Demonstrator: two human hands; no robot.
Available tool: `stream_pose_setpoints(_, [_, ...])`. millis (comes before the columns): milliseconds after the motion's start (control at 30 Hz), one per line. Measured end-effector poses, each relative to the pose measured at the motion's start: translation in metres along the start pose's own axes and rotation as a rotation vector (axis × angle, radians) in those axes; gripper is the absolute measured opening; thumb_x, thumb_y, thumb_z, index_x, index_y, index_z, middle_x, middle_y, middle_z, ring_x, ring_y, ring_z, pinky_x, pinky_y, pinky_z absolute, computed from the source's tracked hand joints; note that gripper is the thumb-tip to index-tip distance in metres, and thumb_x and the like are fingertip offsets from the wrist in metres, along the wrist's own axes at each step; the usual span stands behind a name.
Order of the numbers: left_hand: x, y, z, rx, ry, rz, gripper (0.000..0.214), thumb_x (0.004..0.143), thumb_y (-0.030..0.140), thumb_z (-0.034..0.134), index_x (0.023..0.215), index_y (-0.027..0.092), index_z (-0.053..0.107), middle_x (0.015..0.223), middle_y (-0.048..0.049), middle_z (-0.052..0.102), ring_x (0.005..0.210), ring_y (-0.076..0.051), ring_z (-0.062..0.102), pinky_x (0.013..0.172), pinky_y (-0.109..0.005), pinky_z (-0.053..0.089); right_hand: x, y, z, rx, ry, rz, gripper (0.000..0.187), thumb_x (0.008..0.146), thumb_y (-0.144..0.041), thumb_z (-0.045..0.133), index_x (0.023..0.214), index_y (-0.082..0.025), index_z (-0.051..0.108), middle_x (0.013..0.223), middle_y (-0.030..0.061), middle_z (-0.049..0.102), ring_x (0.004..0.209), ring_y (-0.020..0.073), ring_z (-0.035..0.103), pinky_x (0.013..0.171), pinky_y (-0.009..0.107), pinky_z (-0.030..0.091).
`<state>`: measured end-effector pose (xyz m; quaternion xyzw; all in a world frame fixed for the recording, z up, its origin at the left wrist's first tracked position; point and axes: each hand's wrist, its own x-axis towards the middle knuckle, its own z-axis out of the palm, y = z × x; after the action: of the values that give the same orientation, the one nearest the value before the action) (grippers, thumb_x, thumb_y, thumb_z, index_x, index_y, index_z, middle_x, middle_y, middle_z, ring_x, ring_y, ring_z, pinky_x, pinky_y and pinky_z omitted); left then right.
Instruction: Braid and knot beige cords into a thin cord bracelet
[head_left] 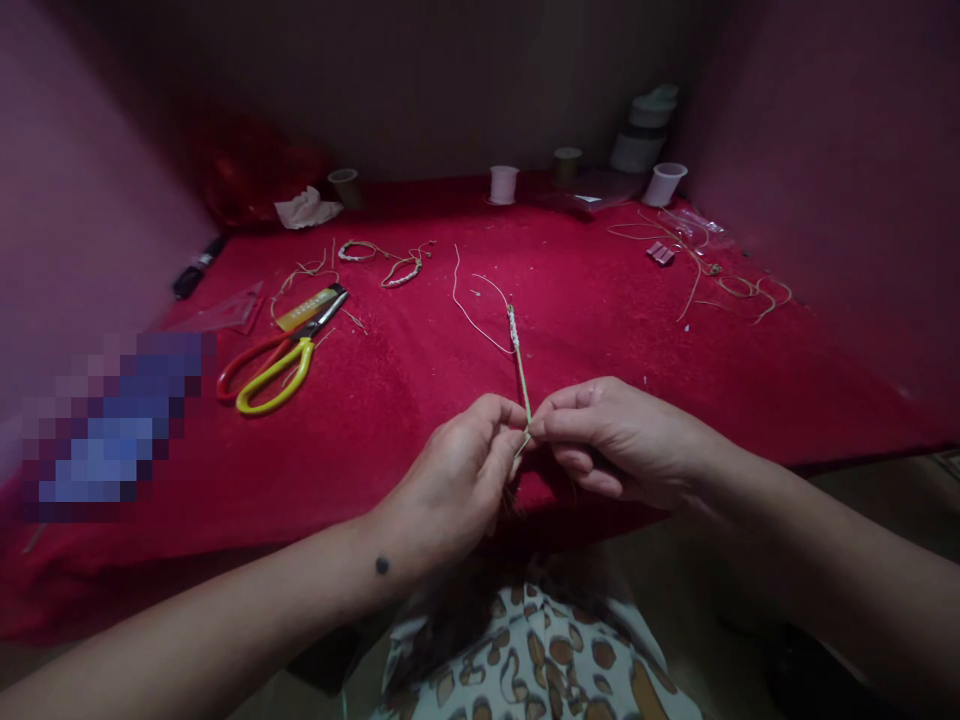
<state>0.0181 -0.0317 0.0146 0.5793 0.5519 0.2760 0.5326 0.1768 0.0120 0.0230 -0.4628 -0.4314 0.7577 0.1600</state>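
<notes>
Starting at your fingertips (504, 412): both pinches are closed tight, thumb against forefinger on each side. They meet, nearly touching, on the near end of that thin greenish-tan braided cord (520, 365). Your left hand (457, 470) nips it from the lower left and your right hand (611, 435) from the right, with the spare fingers curled under.

The braided cord runs up and away from you, leaning a bit left, and ends in a white knotted stretch at the far tip. It's over the front part of the red felt-covered table (600, 330), but I can't tell if the tip actually rests on the felt. Pale loose thread tails (466, 300) curl off that tip across the felt.

My guess is you're mid-knot on the near end, though which strand crosses which is too small to make out. Any pull from here wants even tension from both pinches, or the braid could twist or go slack.

Further out, the red-and-yellow-handled scissors (274, 365) sit well off to your left, with looped cord bracelets (401, 270) beyond them. There are tan cord offcuts (742, 288) far right and small white plastic spools (504, 184) along the back.
</notes>
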Motion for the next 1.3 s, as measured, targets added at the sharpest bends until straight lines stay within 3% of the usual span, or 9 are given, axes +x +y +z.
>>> stream_pose_setpoints(600, [0.002,-0.008,-0.001,0.304,0.085,0.149,0.019,0.087,0.032,0.043,0.099,0.019,0.051,0.061,0.0043,0.054,0.049,-0.008,0.048,0.047,-0.018,0.037,0.0,0.001,-0.003,0.071,-0.038,0.006,0.018,0.077,-0.017,0.05,0.061,-0.013,0.056,0.041,-0.0063,0.04,0.028,0.0024,0.031,0.028,0.015,0.016])
stream_pose_setpoints(800, [0.003,-0.009,-0.001,0.352,0.083,0.163,0.02,0.087,0.03,0.042,0.101,0.019,0.051,0.065,0.003,0.058,0.055,-0.009,0.052,0.051,-0.02,0.039,-0.001,0.002,-0.001,0.083,-0.02,-0.03,0.02,0.074,-0.018,0.053,0.054,-0.015,0.05,0.042,-0.0063,0.039,0.03,0.0027,0.03,0.029,0.016,0.017])
stream_pose_setpoints(1133, [0.001,-0.007,-0.004,0.399,0.065,0.193,0.021,0.087,0.03,0.042,0.104,0.02,0.05,0.067,0.0026,0.06,0.054,-0.009,0.053,0.05,-0.018,0.039,0.001,0.003,0.0,0.034,0.022,-0.059,0.021,0.073,-0.017,0.058,0.054,-0.016,0.048,0.038,-0.0079,0.039,0.027,0.0024,0.031,0.027,0.016,0.016])
stream_pose_setpoints(1300, [0.001,0.002,-0.011,0.313,-0.028,0.108,0.02,0.087,0.029,0.04,0.099,0.018,0.052,0.054,0.0046,0.055,0.044,-0.008,0.05,0.044,-0.017,0.037,0.002,0.004,-0.001,0.033,0.008,-0.067,0.02,0.074,-0.015,0.057,0.056,-0.015,0.049,0.039,-0.0074,0.04,0.028,0.0027,0.032,0.029,0.017,0.016])
